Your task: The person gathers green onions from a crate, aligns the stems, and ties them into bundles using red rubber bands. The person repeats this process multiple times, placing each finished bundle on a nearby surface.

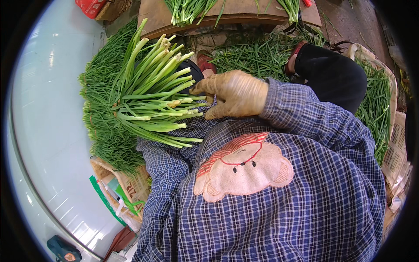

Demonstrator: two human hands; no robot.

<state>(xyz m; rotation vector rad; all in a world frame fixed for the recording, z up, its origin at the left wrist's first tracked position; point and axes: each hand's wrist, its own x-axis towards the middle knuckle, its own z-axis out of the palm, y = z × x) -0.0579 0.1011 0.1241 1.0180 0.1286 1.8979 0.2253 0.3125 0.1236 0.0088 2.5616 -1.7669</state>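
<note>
A bunch of green chive-like stalks [163,88] spreads in front of my chest, its pale cut ends pointing to the right. A thin reddish-brown tie [114,109] circles it at the left. My right hand [232,93], in a soiled, tan-coloured glove, is at the cut ends, thumb and forefinger apart. A few stalk tips reach between those fingers; whether they touch is unclear. My left sleeve [167,170] runs up under the bunch, and the left hand is hidden behind it.
Tied green bunches [104,98] are stacked at left beside a glossy white surface [55,108]. More stalks lie on a wooden board [242,14] ahead. Loose greens [252,57] cover the floor between my feet. A paper-lined basket [392,82] of greens stands at right.
</note>
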